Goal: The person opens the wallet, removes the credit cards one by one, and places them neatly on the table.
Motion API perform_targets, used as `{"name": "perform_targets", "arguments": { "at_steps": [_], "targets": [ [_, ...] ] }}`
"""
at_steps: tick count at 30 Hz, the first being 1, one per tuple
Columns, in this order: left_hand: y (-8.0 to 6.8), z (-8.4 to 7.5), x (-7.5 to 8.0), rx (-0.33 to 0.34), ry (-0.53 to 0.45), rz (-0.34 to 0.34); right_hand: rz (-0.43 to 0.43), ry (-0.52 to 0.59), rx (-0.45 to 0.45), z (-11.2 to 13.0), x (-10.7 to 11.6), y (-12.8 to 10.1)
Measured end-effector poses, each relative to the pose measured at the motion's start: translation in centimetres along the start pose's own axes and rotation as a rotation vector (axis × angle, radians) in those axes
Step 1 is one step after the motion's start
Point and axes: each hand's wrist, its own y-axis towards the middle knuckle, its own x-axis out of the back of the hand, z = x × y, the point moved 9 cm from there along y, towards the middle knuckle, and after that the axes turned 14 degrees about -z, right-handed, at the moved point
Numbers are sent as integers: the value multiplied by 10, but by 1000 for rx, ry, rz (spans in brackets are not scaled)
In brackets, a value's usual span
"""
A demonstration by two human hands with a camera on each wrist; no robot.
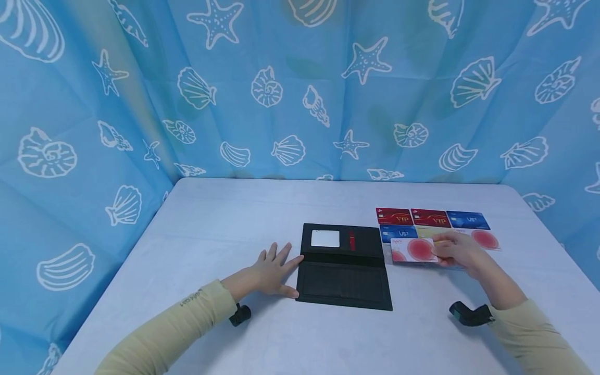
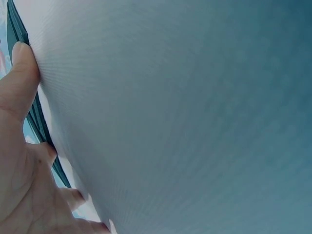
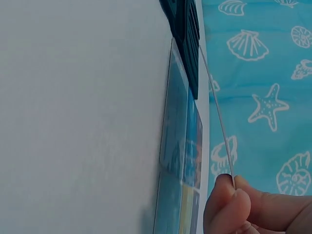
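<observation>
An open black wallet (image 1: 344, 268) lies flat in the middle of the white table (image 1: 225, 219); a red card sits in a slot of its upper half. My left hand (image 1: 272, 273) rests flat on the table with straight fingers touching the wallet's left edge (image 2: 29, 117). My right hand (image 1: 457, 250) pinches a white card with red circles (image 1: 414, 250) by its right end, lifted just above the table. In the right wrist view the card shows edge-on as a thin line (image 3: 214, 97) between thumb and finger (image 3: 229, 207).
Several cards lie in rows right of the wallet: two red VIP cards (image 1: 411, 216), blue VIP cards (image 1: 467, 220), and another red-circle card (image 1: 485, 239). A blue shell-print curtain (image 1: 300, 88) surrounds the table on three sides.
</observation>
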Motion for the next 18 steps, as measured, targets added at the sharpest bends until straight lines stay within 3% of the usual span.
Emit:
{"name": "perform_targets", "arguments": {
  "at_steps": [9,18],
  "targets": [
    [-2,0,1,-1,0,-7,17,-12,4,-15,20,-3],
    [-4,0,3,5,-11,-1,-28,-32,7,-31,44,-1]
  ]
}}
